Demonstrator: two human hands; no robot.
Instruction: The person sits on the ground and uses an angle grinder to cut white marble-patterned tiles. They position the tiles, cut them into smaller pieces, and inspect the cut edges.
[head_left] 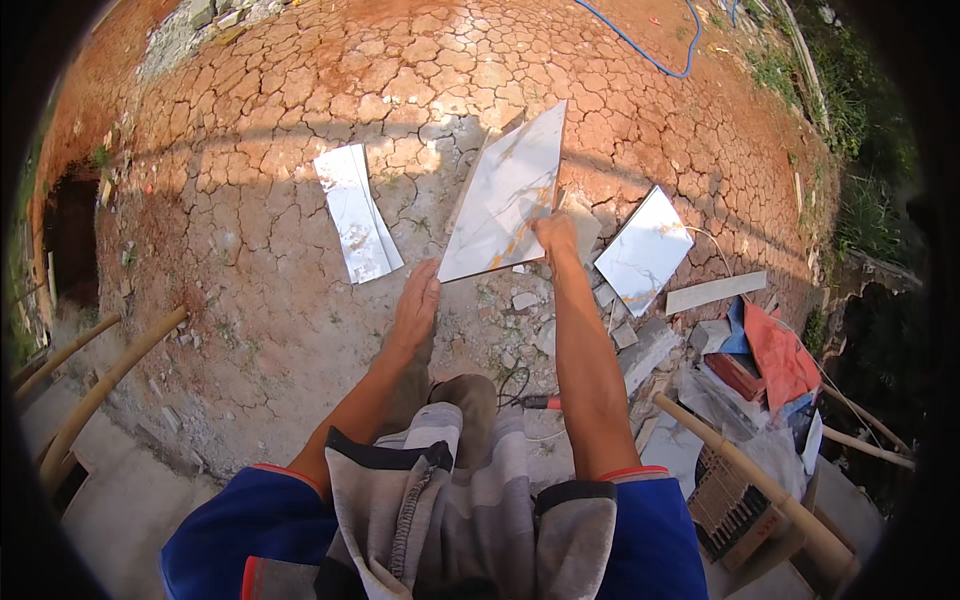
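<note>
A large white marble-look tile [505, 200] with grey and golden veins is tilted above the ground in front of me. My left hand [415, 308] is at its near left corner, thumb and fingers closed about the edge. On the right edge, my right hand [556, 236] grips the tile with bent fingers. Left of it, two overlapping narrow white tile strips [357, 220] lie on the soil. Another marble-look tile [645, 250] lies to the right of my right hand. Below the held tile, a red-and-black tool [540, 402] is partly hidden by my right forearm.
Cracked reddish soil [270, 110] surrounds me, with rubble near my feet. A thin pale strip [716, 292], red plastic sheeting [778, 355] and a brown crate [735, 500] are at right. Bamboo poles [110, 395] stick in from both sides. A blue hose [650, 58] curves at the far right.
</note>
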